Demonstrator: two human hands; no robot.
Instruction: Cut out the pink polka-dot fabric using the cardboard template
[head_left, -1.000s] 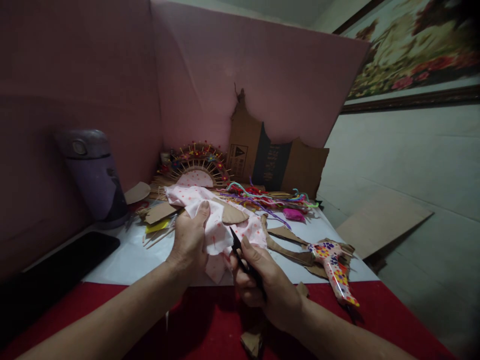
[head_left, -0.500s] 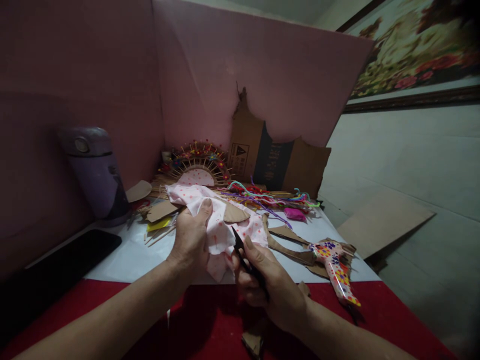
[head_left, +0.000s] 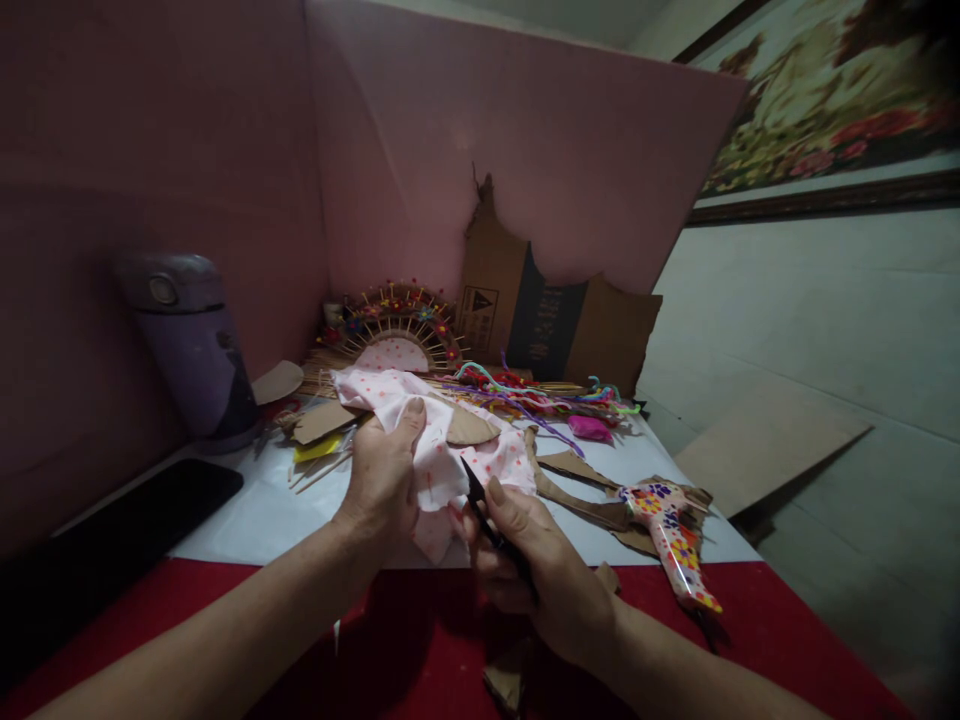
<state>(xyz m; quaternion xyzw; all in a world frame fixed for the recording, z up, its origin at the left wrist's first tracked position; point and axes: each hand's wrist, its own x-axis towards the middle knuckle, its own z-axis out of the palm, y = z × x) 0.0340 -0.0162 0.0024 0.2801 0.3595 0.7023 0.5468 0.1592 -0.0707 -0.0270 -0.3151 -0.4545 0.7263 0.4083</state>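
Observation:
My left hand (head_left: 380,478) is closed on a pink cloth with red dots (head_left: 433,450), thumb on top. In my right hand (head_left: 536,555) is a pair of black scissors (head_left: 480,492). Their pointed tip is up against or just beside the cloth's right edge; whether it touches, I cannot tell. My right fingers partly hide the handles. A curved cardboard piece (head_left: 472,428) lies on the cloth behind the scissors' tip. Part of the cloth hangs below my left hand.
A flowered glue gun (head_left: 667,530) lies on cardboard scraps at right. Left are a purple bottle (head_left: 187,350) and a black phone (head_left: 184,497). Behind stand a half-round stick-and-flower piece (head_left: 397,320), pipe cleaners (head_left: 517,385) and a large cardboard sheet (head_left: 555,320).
The scissors and my right hand have shifted very slightly left. My left hand and the cloth stay almost where they were.

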